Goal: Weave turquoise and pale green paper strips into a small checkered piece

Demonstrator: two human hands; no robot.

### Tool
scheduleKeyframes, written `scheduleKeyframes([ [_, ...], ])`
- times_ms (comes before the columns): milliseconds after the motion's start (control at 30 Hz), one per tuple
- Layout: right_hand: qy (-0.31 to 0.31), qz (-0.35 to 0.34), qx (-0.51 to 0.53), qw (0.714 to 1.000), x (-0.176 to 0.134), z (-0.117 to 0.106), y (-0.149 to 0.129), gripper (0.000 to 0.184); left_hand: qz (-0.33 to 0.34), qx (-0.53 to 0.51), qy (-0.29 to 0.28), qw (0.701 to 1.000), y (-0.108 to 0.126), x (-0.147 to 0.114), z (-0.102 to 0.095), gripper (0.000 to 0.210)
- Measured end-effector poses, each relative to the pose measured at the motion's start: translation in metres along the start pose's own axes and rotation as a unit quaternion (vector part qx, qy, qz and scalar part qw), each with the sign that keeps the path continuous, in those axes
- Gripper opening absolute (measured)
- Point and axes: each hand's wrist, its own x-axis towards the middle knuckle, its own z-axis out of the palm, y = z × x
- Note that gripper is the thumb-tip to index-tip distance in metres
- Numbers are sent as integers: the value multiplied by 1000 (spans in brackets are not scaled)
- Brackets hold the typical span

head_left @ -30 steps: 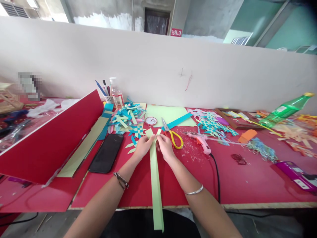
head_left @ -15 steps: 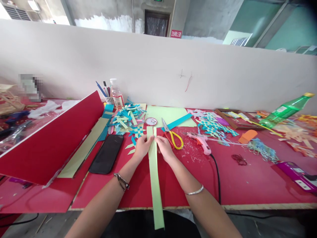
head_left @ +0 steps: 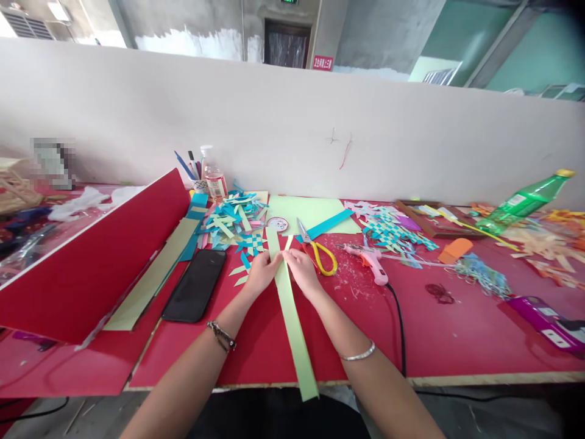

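A long pale green paper strip (head_left: 295, 332) slants from between my hands down past the table's front edge. My left hand (head_left: 263, 272) pinches its upper part from the left side. Close beside it, my right hand (head_left: 302, 272) is closed at the fingertips on a narrow pale green sliver (head_left: 289, 242), which stands apart from the wide strip at the top. Whether the two are still joined lower down is hidden by the fingers. Yellow-handled scissors (head_left: 325, 259) lie just beyond my right hand. Left of my left hand rests a black phone (head_left: 195, 285).
Cut blue and green paper strips (head_left: 235, 213) are heaped behind my left hand. A pink glue gun (head_left: 372, 262) with a black cord lies to the right. A red board (head_left: 105, 262) leans up at left. Farther right are a green bottle (head_left: 525, 204) and a purple device (head_left: 546, 323).
The narrow sliver now splits away from the wide strip at the top. The strip's lower end has swung right and up, and its top leans left. Both hands stay nearly in place.
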Motion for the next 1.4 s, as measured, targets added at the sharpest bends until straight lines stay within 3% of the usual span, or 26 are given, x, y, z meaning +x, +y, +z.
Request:
scheduleKeyframes([
  [167, -30, 6, -6, 1000, -2, 1, 1, 31, 5, 14, 18, 1000, 2, 0, -3, 39],
  [367, -8, 19, 5, 1000, -1, 0, 1, 28, 15, 6, -17, 1000, 6, -3, 0, 35],
  [567, 14, 9, 4, 1000, 0, 1, 5, 29, 10, -5, 11, 1000, 3, -1, -1, 34],
  [767, 43, -10, -12, 999, 1, -1, 3, 31, 0, -27, -40, 999, 4, -3, 1, 35],
  [1000, -10, -23, -40, 999, -1, 0, 3, 34, 26, -26, -11, 999, 3, -1, -4, 36],
  [1200, -25, -16, -38, 999, 0, -2, 5, 31, 23, -16, -34, 999, 1, -2, -1, 38],
  [1400, -31, -17, -33, 999, 3, -3, 8, 33, 17, 5, 12, 1000, -3, 2, -3, 35],
])
